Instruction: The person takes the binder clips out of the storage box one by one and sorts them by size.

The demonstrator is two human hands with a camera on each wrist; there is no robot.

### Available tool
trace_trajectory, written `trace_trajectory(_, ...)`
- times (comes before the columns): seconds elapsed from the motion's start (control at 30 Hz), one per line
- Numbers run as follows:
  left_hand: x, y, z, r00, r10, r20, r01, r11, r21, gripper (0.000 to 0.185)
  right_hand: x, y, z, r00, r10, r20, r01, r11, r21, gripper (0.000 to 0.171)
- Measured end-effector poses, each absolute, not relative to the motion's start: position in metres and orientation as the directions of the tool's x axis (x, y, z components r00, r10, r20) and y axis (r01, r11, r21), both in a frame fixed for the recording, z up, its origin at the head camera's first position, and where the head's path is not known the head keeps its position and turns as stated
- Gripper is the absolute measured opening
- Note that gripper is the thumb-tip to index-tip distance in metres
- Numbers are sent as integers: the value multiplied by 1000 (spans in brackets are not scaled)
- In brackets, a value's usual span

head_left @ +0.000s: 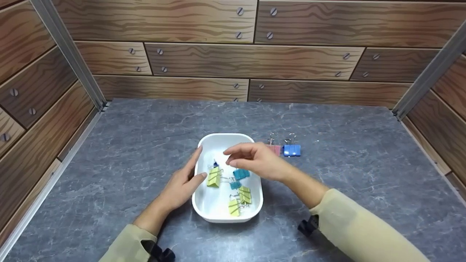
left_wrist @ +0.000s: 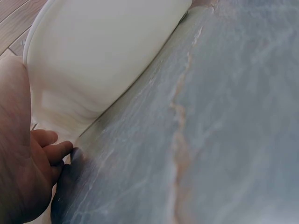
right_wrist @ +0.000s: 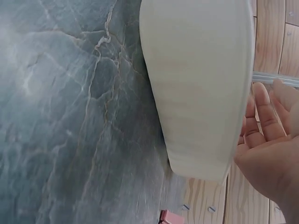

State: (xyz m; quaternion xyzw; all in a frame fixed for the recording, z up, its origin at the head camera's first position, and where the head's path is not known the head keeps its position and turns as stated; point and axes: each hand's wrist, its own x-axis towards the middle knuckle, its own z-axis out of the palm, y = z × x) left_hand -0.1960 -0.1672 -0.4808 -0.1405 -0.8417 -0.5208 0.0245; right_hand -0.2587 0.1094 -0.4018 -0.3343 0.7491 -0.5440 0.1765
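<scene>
white tray (head_left: 251, 203) sits mid-table with yellow-green clips (head_left: 214, 177) and teal clips (head_left: 241, 174) inside. left hand (head_left: 182, 183) rests flat against its left wall, fingers straight. right hand (head_left: 255, 160) hovers above, fingers loose, holding nothing. pink clip (head_left: 275, 149) and blue clip (head_left: 292, 150) lie just right, outside.

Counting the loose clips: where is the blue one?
In the head view, the blue clip lies on the table right of the white dish, beside a pink clip.
</scene>
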Motion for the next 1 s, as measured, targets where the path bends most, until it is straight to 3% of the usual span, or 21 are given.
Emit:
trace_trajectory(0.5,-197,-170,-482,-954,225,199,278,416,866,74,-272,94,-409,-630,-776,43,-375,256,-891,34)
trace_trajectory(1.0,-196,-170,-481,-957,218,193,272,432,860,75,-285,88,-410,-579,-815,22,-525,353,-775,29)
